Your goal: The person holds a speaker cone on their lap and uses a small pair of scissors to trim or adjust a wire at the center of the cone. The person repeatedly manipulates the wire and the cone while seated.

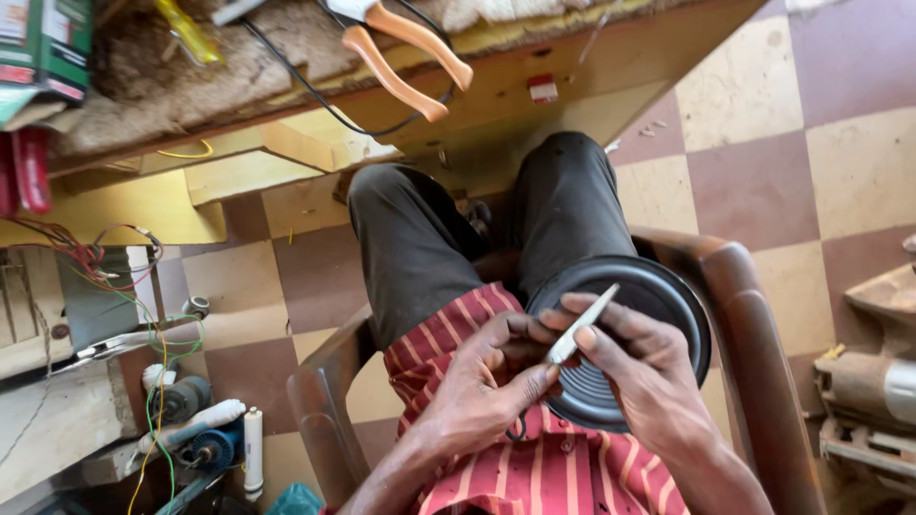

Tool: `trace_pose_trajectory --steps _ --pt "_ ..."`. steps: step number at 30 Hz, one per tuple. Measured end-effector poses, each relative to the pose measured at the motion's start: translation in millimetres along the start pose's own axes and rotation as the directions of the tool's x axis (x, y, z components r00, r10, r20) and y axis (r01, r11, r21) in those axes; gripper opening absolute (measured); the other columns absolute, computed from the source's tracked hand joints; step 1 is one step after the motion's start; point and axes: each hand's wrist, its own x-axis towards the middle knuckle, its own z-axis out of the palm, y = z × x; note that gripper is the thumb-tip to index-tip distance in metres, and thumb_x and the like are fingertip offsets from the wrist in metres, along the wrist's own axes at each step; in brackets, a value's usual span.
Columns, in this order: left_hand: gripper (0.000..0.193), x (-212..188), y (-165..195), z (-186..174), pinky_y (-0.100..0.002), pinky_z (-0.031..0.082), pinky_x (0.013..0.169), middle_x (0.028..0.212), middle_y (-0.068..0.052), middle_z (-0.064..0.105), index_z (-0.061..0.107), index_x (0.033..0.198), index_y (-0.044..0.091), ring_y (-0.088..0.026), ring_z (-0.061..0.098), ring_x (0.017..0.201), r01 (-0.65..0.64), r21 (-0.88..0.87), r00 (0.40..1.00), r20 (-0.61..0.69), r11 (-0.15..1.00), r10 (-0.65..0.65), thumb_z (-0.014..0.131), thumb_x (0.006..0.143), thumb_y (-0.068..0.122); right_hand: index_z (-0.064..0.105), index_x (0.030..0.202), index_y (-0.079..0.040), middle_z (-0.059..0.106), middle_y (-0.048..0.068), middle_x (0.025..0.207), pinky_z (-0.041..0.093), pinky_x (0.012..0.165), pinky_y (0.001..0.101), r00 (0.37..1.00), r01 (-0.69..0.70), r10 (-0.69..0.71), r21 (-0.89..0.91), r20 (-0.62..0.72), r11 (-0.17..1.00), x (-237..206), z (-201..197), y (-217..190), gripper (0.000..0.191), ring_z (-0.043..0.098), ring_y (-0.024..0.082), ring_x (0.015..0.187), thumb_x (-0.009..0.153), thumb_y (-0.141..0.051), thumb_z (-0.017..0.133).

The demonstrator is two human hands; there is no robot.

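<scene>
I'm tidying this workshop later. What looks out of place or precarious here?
The orange-handled pliers hang past the workbench edge, handles over the floor. Loose coloured wires sprawl at left. Both hands grip a thin white tool over a black speaker cone.

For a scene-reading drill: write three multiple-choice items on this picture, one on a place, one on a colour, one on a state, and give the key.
1. Where does the black ribbed disc lie?
A. on the person's lap
B. on the workbench
C. on the floor

2. What colour are the handles of the pliers?
A. blue
B. orange
C. black

3. How is the thin white tool held?
A. lying loose on the disc
B. in the left hand alone
C. pinched by fingers of both hands

Key: 1 A, it rests on the thigh; 2 B, orange grips show on the bench; 3 C, the left hand and the right hand both grip it.
</scene>
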Motion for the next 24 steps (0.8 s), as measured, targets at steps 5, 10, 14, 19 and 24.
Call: trace_pose_trajectory --steps 5,10,14,19,24 --pt "0.039 6.7 24.5 6.7 -0.03 0.06 0.079 0.096 -0.009 0.077 0.06 0.118 0.003 -0.013 0.074 0.087 0.003 0.555 0.992 -0.105 0.832 0.067 0.078 0.086 0.013 0.069 0.123 0.006 0.078 0.02 0.112 0.064 0.086 0.0326 0.992 0.11 -0.117 -0.137 -0.039 0.984 8.3 -8.7 7.6 0.03 0.076 0.021 0.093 0.094 -0.002 0.065" --pt "0.031 9.8 38.2 10.8 -0.033 0.057 0.063 0.083 -0.01 0.077 0.071 0.105 0.003 -0.018 0.072 0.07 0.019 0.685 0.99 -0.113 0.729 0.08 0.082 0.083 0.022 0.071 0.111 0.006 0.076 0.022 0.107 0.066 0.078 0.0328 0.965 0.167 -0.164 0.001 -0.203 0.986 19.7 -10.3 7.7 0.018 0.076 0.022 0.091 0.094 0.002 0.07" --pt "0.035 10.5 35.3 14.1 -0.033 0.056 0.059 0.077 -0.01 0.075 0.069 0.107 0.004 -0.019 0.073 0.065 -0.027 0.739 0.984 -0.1 0.673 0.149 0.082 0.081 0.024 0.07 0.106 0.005 0.076 0.016 0.102 0.067 0.072 0.033 0.948 0.151 -0.129 0.056 -0.29 0.987 23.9 -7.1 8.6 0.018 0.077 0.02 0.089 0.089 0.003 0.073" --pt "0.03 9.2 30.5 15.7 -0.036 0.057 0.054 0.076 -0.01 0.074 0.064 0.11 0.003 -0.023 0.074 0.061 -0.203 0.812 0.931 -0.014 0.548 0.365 0.077 0.087 0.017 0.068 0.103 0.004 0.076 0.018 0.1 0.067 0.072 0.0329 0.941 0.222 -0.198 0.059 -0.275 0.973 23.0 -3.7 13.0 0.017 0.076 0.021 0.087 0.088 0.006 0.075" --pt "0.029 9.6 30.5 17.2 -0.04 0.051 0.046 0.065 -0.009 0.07 0.063 0.114 0.002 -0.025 0.069 0.049 -0.177 0.871 0.944 0.017 0.459 0.33 0.071 0.089 0.015 0.068 0.103 0.005 0.075 0.02 0.111 0.066 0.073 0.03 0.948 0.255 -0.239 0.052 -0.211 0.966 23.4 -1.5 11.6 0.016 0.075 0.018 0.087 0.089 0.006 0.075"
